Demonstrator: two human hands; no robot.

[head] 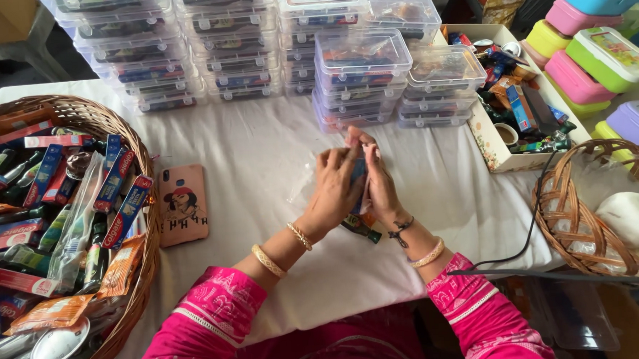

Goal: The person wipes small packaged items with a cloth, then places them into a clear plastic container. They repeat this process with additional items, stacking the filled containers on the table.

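- Two hands work close together over the white-clothed desk (262, 160), pink sleeves nearest me and bangles at both wrists.
- My left hand (334, 189) closes its grip on a small clear plastic bag (307, 181), fingers curled round its upper edge so the mouth stays where my other hand can reach it.
- My right hand (380, 184) presses in from the other side, its grip closed on a few small packets (359, 172) bunched between the palms; I cannot tell exactly how many, since my fingers cover most of them.
- Just below my wrists a small dark green tube (360, 227) lies on the cloth, touching nothing else, near enough to pick up without stretching.
- To my left a phone in a peach case (183, 204) lies flat, just beside a big wicker basket (130, 136) heaped with toothpaste boxes, sachets and tubes, kept at arm's reach as stock.
- To my right a second wicker basket (558, 206) holds something white and soft in clear wrapping, and a black cable (530, 229) trails past it over the desk edge.
- Farther right an open cardboard box (491, 134) carries more small mixed items.
- Farthest off, stacks of clear lidded boxes (361, 65) stand in rows along the back, already filled, with coloured lunch boxes (598, 49) piled at the far right corner.
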